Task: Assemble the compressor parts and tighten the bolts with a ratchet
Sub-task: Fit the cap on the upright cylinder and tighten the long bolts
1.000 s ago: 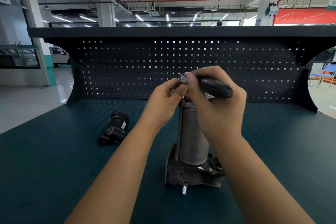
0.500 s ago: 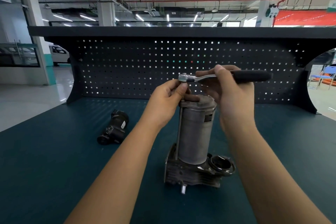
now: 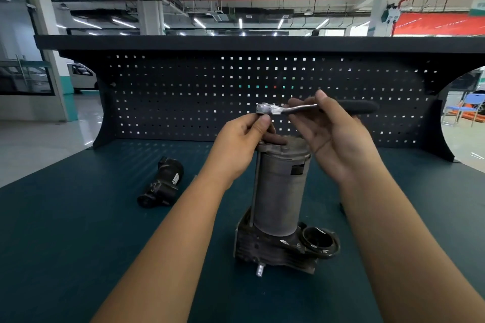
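A grey compressor (image 3: 280,191) stands upright on the green bench mat, its metal cylinder on a dark finned base with an open round port (image 3: 318,240) at the right. A long bolt (image 3: 255,186) runs down its left side. A chrome ratchet (image 3: 296,109) with a black handle lies level above the cylinder's top. My left hand (image 3: 241,147) pinches the socket under the ratchet head. My right hand (image 3: 333,134) holds the ratchet shaft between thumb and fingers, palm partly open.
A separate black compressor part (image 3: 162,183) lies on the mat (image 3: 78,231) to the left. A dark pegboard (image 3: 183,102) closes off the back of the bench. Beyond it is a workshop hall with a blue chair (image 3: 469,107) at the right.
My right hand has swung the ratchet handle from near me out to the right. Its grip on the handle has loosened. My left hand stays at the ratchet head.
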{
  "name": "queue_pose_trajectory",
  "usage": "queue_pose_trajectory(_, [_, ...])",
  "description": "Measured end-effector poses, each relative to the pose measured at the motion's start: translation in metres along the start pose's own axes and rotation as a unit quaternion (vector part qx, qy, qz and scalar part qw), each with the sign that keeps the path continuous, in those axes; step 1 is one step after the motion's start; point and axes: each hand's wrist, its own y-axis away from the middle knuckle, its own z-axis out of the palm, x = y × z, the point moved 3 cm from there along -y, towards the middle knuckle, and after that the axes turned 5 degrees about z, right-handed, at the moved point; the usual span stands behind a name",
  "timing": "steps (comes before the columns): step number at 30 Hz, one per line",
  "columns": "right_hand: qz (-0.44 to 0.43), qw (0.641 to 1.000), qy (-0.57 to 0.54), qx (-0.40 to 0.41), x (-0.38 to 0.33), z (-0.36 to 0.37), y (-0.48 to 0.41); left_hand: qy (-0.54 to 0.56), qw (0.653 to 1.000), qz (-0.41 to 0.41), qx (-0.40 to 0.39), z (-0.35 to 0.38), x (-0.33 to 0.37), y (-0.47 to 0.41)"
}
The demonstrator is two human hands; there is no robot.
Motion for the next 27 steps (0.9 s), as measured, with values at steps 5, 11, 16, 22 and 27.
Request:
queue_pose_trajectory(5, [-0.123, 0.984, 0.132, 0.007, 0.002, 0.005, 0.008, 0.017, 1.000, 0.006, 0.009, 0.001, 0.001, 0.002])
queue_pose_trajectory(11, [-0.312, 0.870, 0.380, 0.017, 0.002, 0.027, 0.032, 0.059, 0.998, 0.003, 0.026, 0.005, -0.002, 0.004])
queue_pose_trajectory(16, [-0.265, 0.890, 0.371, 0.013, -0.006, 0.022, 0.028, 0.096, 0.995, 0.005, 0.015, 0.008, -0.009, 0.002])
queue_pose_trajectory(22, [-0.217, 0.942, 0.250, -0.061, -0.008, 0.024, 0.024, 0.139, 0.990, 0.028, -0.013, 0.006, -0.005, 0.007])
queue_pose_trajectory(27, [-0.216, 0.973, 0.056, -0.052, -0.014, 0.034, 0.017, 0.123, 0.992, 0.001, -0.014, 0.002, -0.002, 0.011])
